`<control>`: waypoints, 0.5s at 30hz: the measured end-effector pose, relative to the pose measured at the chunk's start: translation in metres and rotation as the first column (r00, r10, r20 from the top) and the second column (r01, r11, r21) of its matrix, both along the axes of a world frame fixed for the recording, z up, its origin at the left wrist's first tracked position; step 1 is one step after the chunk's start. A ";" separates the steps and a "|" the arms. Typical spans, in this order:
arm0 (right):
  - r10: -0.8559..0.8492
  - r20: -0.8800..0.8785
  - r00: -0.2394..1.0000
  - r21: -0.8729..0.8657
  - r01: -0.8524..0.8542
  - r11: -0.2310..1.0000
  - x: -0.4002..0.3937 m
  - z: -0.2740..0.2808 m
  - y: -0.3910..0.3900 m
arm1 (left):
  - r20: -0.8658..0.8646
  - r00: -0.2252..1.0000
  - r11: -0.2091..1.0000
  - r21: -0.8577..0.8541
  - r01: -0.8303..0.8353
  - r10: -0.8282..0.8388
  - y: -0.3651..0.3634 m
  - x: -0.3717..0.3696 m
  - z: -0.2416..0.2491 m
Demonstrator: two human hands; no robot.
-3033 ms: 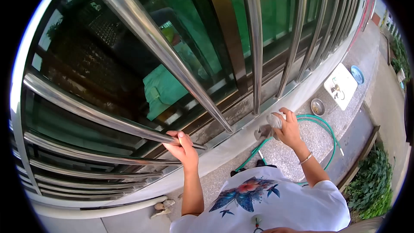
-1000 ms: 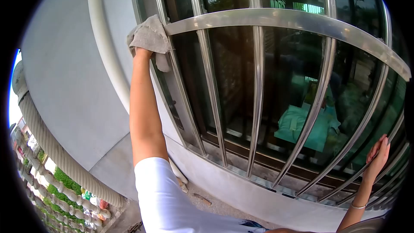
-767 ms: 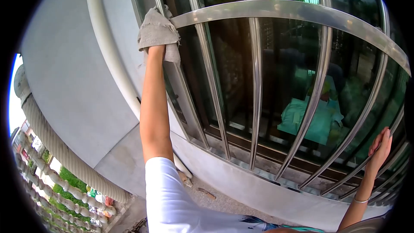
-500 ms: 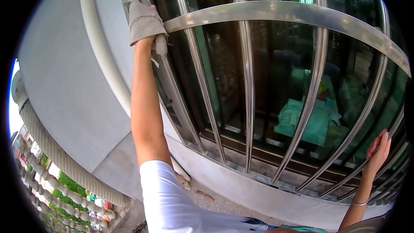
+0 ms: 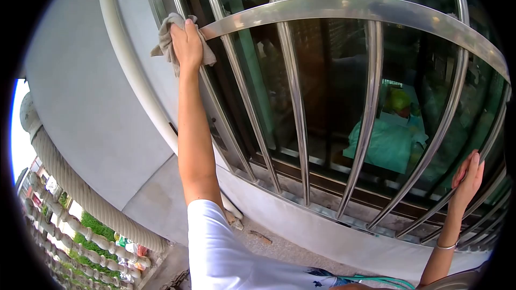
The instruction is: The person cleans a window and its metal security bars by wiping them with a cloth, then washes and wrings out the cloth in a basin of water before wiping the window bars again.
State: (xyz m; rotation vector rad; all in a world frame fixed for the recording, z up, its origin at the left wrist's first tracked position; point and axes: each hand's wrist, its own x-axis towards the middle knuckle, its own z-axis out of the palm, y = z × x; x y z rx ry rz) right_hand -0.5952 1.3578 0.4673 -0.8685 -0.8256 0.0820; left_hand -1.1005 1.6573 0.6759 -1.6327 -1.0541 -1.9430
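A grey-beige cloth (image 5: 170, 26) is bunched under my left hand (image 5: 187, 47), pressed against the left end bar where the flat metal rail (image 5: 322, 6) meets it. The fingers of that hand are closed on the cloth, whose loose corners hang out on both sides. Far to the right, my right hand (image 5: 468, 178) is wrapped around a shiny metal bar (image 5: 492, 134) of the window grille, lower than the left one. A bracelet circles the right wrist.
Behind the bars is dark window glass (image 5: 328, 96), with a turquoise bag (image 5: 381, 142) visible through it. A white pipe (image 5: 126, 59) runs down the grey wall (image 5: 70, 75). At lower left stands a balustrade (image 5: 80, 182). A teal hose-like strand (image 5: 376, 279) lies low.
The cloth, earlier draped over my left hand, is now bunched beneath it, and the back of the hand shows. My right hand stays on its bar. The view has shifted slightly.
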 end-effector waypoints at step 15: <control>0.074 -0.010 0.997 0.000 -0.074 0.997 -0.002 0.008 -0.002 | -0.145 0.986 0.995 -0.044 -0.088 0.081 -0.015 0.023 0.007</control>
